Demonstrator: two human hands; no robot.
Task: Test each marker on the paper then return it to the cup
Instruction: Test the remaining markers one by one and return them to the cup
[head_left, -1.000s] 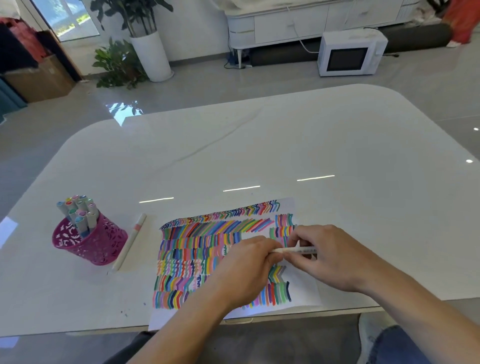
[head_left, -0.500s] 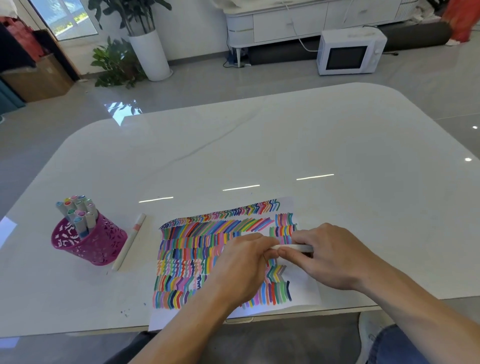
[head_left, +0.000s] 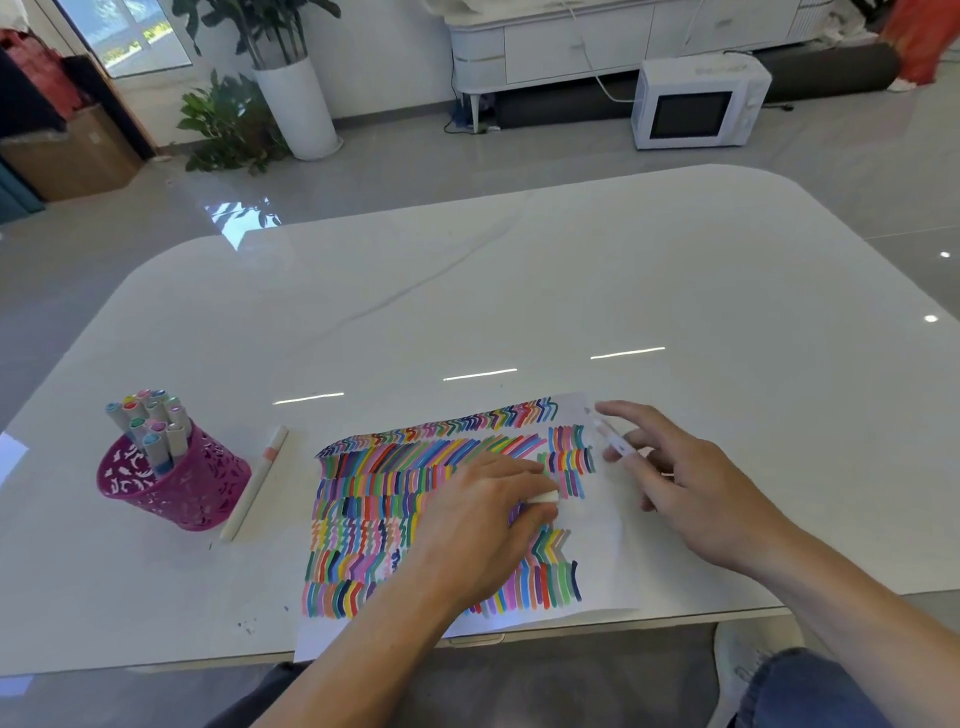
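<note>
Well, the left hand (head_left: 483, 519) pinches a small white cap (head_left: 543, 498) at its fingertips, low over the paper (head_left: 602, 525). The right hand (head_left: 696, 488) is just beside it, fingers spread wide, holding the marker (head_left: 617, 442) among them (too blurry to tell which). The pink cup (head_left: 171, 488) stands far left on the bench (head_left: 467, 291).
</note>
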